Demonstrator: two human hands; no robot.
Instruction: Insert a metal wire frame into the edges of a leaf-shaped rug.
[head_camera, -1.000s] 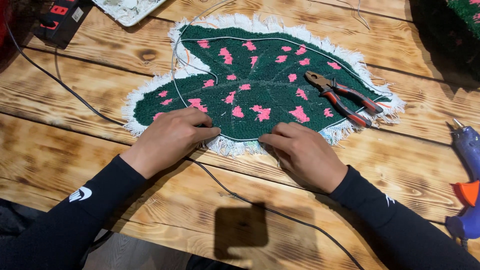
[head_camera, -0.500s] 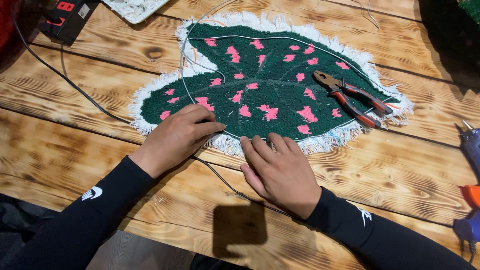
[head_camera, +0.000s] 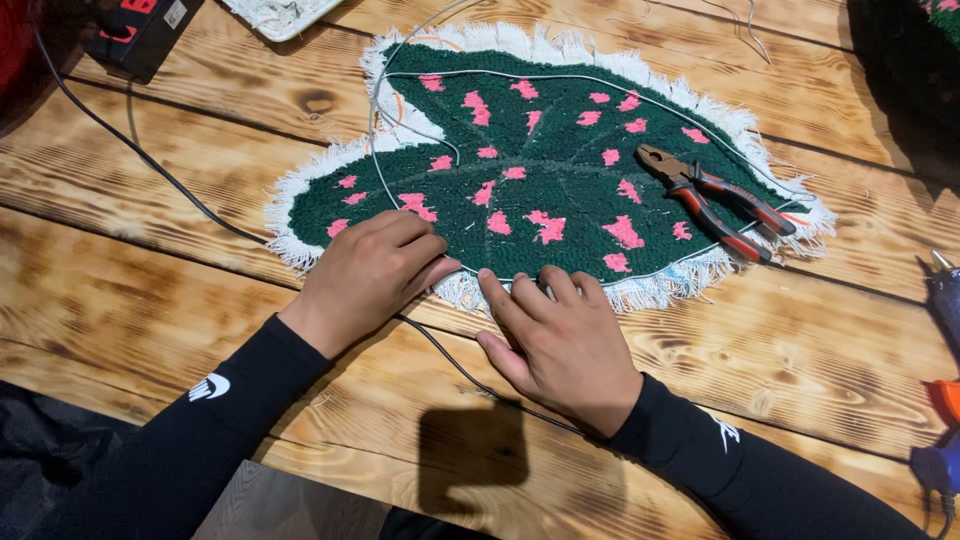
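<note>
Across the wooden worktop (head_camera: 150, 300) we see a dark green leaf-shaped rug (head_camera: 540, 160) with pink spots and a white fringe, lying flat toward the far edge. We have a thin wire (head_camera: 480, 75) tracing its outline. Near the front edge of the rug, our left hand (head_camera: 372, 275) rests curled, fingers pressing the fringe, gripping nothing we can make out. Our right hand (head_camera: 560, 345) lies flat beside it, fingertips on the rim. Red-handled pliers (head_camera: 715, 200) lie on the rug's right part.
</note>
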